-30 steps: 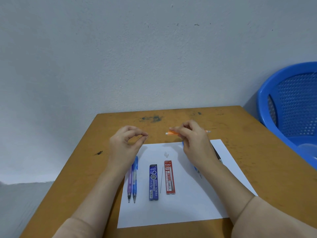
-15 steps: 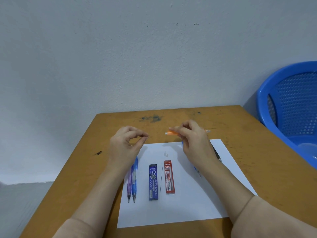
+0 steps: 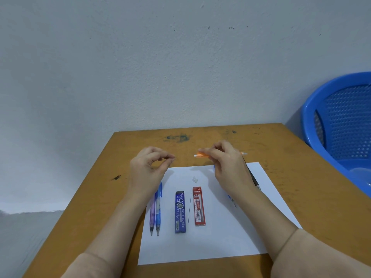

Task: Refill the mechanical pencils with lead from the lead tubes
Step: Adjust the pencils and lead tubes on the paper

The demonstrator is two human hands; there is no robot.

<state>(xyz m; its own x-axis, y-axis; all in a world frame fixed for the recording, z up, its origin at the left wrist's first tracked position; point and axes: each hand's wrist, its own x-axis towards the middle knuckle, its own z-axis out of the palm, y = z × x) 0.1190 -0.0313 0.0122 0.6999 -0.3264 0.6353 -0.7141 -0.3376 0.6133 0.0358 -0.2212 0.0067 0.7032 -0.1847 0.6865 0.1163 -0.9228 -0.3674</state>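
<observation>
Near edge of table: white paper sheet (image 3: 200,247) lies on the wooden table (image 3: 301,177), with both forearms reaching across it.
Left side of sheet: purple pencil (image 3: 152,213) and blue pencil (image 3: 158,209) lie side by side, touching, tips toward the near edge. Their far ends are hidden under the left wrist.
Middle of sheet: blue lead tube (image 3: 180,212) and red lead tube (image 3: 198,206) lie parallel and apart, with one loose lead (image 3: 189,209) between them.
Right side of sheet: a dark pencil (image 3: 254,177) is mostly hidden under the right forearm.
Just beyond the tubes: small white cap (image 3: 195,179) on the paper.
Left hand (image 3: 149,167): raised, thumb and forefinger tips pressed together in a ring. Whether a lead sits between them is too fine to tell.
Right hand (image 3: 228,165): raised, fingers and thumb pinching the orange pencil (image 3: 201,155).
Orange pencil: held crosswise above the sheet's far edge, white end pointing left toward the left hand, apart from it.
Far right: blue plastic basket (image 3: 341,117) beside the table.
Behind: pale wall (image 3: 180,67).
</observation>
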